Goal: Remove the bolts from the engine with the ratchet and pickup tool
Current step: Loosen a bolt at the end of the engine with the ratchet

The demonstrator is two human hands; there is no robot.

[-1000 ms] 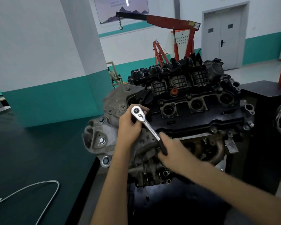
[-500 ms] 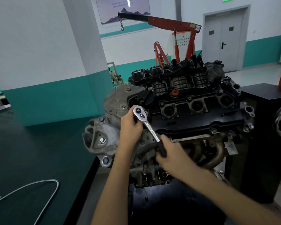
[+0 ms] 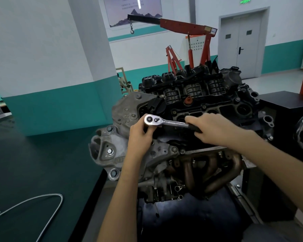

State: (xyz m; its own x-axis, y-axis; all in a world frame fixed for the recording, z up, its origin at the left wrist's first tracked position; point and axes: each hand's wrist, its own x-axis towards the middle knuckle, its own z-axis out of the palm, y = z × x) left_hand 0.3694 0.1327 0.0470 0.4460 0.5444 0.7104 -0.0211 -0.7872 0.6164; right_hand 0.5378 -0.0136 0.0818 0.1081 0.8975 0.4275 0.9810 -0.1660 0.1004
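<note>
Moved: ratchet (image 3: 164, 121) now swings level | right hand (image 3: 215, 130) grips handle, left hand (image 3: 140, 135) holds head | progress: loosening (nothing visibly removed)

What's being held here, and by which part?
The ratchet: left hand holds its head end, right hand holds the black handle.

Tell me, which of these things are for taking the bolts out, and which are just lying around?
For the job: shiny silver ratchet with black handle, held by left hand and right hand; big grey-and-black metal engine.
Just lying about: red steel engine crane; thin grey looped cable on dark green table.
</note>
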